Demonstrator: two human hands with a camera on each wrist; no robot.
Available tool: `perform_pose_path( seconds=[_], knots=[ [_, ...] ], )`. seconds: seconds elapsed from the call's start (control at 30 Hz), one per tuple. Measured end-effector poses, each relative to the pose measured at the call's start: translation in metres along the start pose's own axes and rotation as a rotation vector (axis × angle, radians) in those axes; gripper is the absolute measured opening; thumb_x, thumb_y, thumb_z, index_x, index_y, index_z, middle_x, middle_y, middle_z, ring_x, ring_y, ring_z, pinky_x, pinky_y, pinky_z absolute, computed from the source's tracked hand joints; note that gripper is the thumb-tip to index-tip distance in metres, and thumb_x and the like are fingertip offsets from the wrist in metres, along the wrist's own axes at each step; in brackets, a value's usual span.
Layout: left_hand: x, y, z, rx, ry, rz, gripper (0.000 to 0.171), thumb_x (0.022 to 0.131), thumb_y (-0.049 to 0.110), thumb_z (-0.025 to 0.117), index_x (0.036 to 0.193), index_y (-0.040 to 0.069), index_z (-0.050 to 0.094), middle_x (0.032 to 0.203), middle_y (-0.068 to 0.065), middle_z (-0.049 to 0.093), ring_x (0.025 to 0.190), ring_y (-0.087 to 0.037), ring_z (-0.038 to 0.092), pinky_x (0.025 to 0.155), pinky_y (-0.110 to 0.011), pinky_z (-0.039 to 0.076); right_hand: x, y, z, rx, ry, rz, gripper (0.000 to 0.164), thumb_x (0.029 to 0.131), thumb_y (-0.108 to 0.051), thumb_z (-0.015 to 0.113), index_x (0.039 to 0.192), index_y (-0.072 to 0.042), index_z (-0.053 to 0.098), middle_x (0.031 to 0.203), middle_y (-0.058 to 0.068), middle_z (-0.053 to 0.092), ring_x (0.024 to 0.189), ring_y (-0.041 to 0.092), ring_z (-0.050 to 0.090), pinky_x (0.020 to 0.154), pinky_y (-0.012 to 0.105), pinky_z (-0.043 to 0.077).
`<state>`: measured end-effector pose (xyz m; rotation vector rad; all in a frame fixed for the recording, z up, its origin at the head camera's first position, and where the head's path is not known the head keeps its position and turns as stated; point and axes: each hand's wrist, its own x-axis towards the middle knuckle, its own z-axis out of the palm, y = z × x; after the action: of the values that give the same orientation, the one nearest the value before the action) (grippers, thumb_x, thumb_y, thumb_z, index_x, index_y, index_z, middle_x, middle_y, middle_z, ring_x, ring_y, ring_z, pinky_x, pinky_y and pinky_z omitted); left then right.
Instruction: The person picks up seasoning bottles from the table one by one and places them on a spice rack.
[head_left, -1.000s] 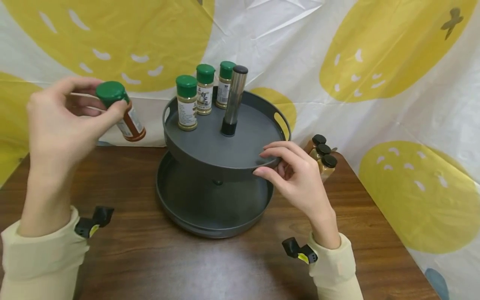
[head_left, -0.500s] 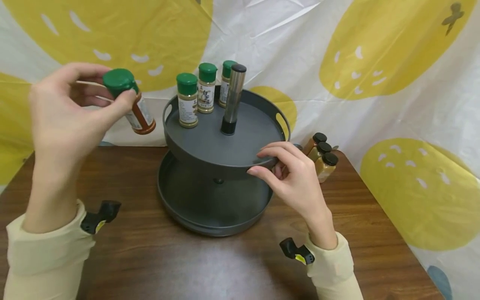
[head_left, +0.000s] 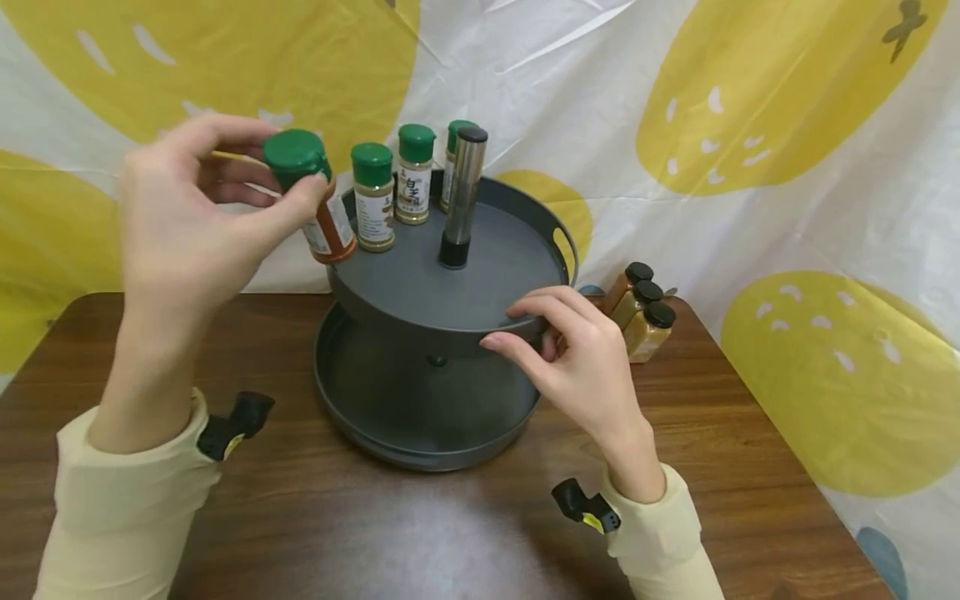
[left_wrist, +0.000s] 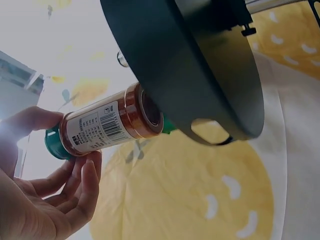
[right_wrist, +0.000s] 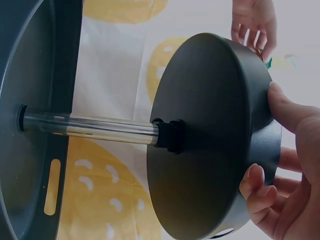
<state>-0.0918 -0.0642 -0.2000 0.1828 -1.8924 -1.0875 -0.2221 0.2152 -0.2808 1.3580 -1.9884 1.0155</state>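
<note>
My left hand (head_left: 202, 200) pinches a spice jar (head_left: 330, 227) with a green cap and red-brown contents. The jar tilts at the left rim of the upper grey tray (head_left: 495, 283); whether they touch I cannot tell. In the left wrist view, thumb and fingers hold the spice jar (left_wrist: 102, 125) near its cap, base toward the tray. My right hand (head_left: 577, 358) grips the upper tray's front right rim, thumb on the outer wall. On that tray stand three green-capped jars: one at the left (head_left: 373, 200), one behind it (head_left: 415, 177), and one (head_left: 451, 158) partly hidden by the metal post.
The metal post (head_left: 467, 192) rises from the upper tray. Below is the lower tray (head_left: 420, 425), on a brown wooden table (head_left: 360, 533). Three black-capped jars (head_left: 647, 327) stand behind my right hand. A white and yellow patterned sheet (head_left: 600, 100) hangs behind.
My left hand has carried the spice jar right, up to the tray's left rim. My right hand has shifted slightly left, and the upper tray appears to have turned a little with it.
</note>
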Motion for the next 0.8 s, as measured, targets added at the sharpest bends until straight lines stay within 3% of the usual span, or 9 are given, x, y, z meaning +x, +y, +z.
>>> perform_pose_path(
  seconds=[0.3,0.57,0.8],
  knots=[
    [-0.001,0.003,0.014,0.018,-0.068,-0.015,0.041,0.079,0.018,0.085,0.114,0.001,0.072,0.093,0.005,0.068,0.068,-0.005,0.065,0.066,-0.014,0.051,-0.001,-0.005,0.002,0.021,0.032,0.033,0.04,0.084,-0.048,0.079,0.094,-0.009,0.074,0.094,-0.002,0.067,0.057,0.005,0.044,0.055,0.018,0.037],
    [0.0,-0.003,0.026,0.032,-0.136,-0.054,0.042,0.08,0.022,0.084,0.115,0.003,0.071,0.1,-0.006,0.07,0.071,-0.005,0.065,0.067,-0.014,0.051,-0.002,-0.008,0.004,0.035,0.055,0.048,0.039,0.083,-0.045,0.083,0.093,-0.009,0.075,0.095,-0.003,0.068,0.056,0.007,0.046,0.054,0.018,0.037],
    [0.0,-0.011,0.036,0.055,-0.181,-0.026,0.042,0.081,0.022,0.084,0.116,0.002,0.071,0.099,-0.009,0.069,0.073,-0.004,0.062,0.071,-0.016,0.05,-0.004,-0.009,0.005,0.051,0.073,0.061,0.038,0.081,-0.044,0.084,0.093,-0.009,0.075,0.096,-0.003,0.068,0.054,0.006,0.046,0.053,0.018,0.038]
  ],
)
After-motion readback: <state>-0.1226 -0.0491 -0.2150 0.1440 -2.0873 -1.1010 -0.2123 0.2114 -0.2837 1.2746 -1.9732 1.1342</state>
